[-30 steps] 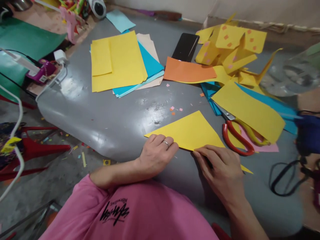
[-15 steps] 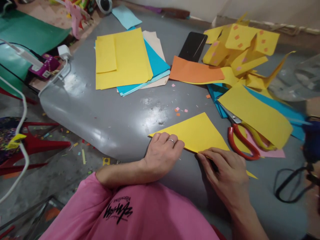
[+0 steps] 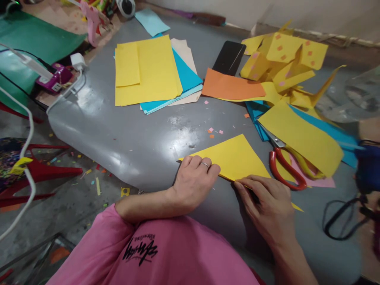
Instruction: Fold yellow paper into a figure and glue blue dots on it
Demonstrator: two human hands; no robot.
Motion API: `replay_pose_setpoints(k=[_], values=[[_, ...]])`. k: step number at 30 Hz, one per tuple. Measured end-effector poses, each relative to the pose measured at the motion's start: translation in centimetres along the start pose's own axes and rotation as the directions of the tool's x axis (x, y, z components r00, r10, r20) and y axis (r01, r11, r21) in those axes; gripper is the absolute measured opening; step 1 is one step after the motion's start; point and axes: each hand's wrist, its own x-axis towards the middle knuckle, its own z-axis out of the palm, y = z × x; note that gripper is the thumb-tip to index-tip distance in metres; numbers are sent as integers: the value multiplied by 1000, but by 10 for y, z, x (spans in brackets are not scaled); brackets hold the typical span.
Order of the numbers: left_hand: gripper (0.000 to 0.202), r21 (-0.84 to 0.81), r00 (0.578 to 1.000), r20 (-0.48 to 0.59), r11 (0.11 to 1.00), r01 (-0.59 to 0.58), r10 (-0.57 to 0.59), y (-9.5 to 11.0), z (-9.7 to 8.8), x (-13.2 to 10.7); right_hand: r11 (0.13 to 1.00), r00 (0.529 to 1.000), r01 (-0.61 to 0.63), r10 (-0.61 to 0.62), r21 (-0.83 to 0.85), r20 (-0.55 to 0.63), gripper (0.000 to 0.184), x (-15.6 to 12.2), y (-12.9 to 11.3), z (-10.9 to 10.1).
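Note:
A yellow sheet of paper (image 3: pixel 237 156), folded into a triangle, lies on the grey table (image 3: pixel 142 142) with its long edge towards me. My left hand (image 3: pixel 194 182), a ring on one finger, is closed over the left part of that edge, fingers curled on the paper. Further right, my right hand (image 3: pixel 267 206) pinches the same edge between thumb and fingers. The paper's right tip shows beyond that hand; the part beneath it is hidden. Just beyond my right hand lie scissors (image 3: pixel 286 170) with red and yellow handles, their blades partly under a yellow paper piece (image 3: pixel 303 138).
A stack of yellow paper (image 3: pixel 157 71) over blue and beige sheets lies at the back left. Behind the scissors are an orange strip (image 3: pixel 233 85), a black phone (image 3: pixel 228 57) and a spotted yellow paper construction (image 3: pixel 282 49). A purple power socket (image 3: pixel 55 79) with cables is at left.
The view shifts slightly. Both hands keep their places on the folded yellow paper, and nothing is taken up or let go.

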Motion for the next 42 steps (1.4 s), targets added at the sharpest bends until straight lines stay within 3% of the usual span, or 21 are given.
replay_pose_setpoints(k=[5,12,18,22,29,37,42], values=[[13,23,998,52,1000,21,-22,0,1,1,999,998,-42,41,11,47,12,6,-1,-5],[12,25,1000,11,1000,11,-11,-2,1,1,990,988,-107,95,93,123,25,16,-2,-13],[10,26,1000,17,999,24,-25,-2,-1,2,997,991,-71,65,41,117,29,18,-2,-11],[10,25,998,64,1000,12,-13,-9,-7,3,993,983,-116,115,0,140,33,18,-6,-9],[14,-5,990,141,1000,6,-5,-15,-15,8,970,949,-232,242,-71,200,32,11,-9,-12],[15,-58,970,238,998,-37,50,-22,-26,10,966,943,-258,259,-29,210,35,-8,-1,-18],[14,-19,973,223,998,-53,56,-22,-25,9,959,943,-267,279,-91,182,46,-16,11,-15]])
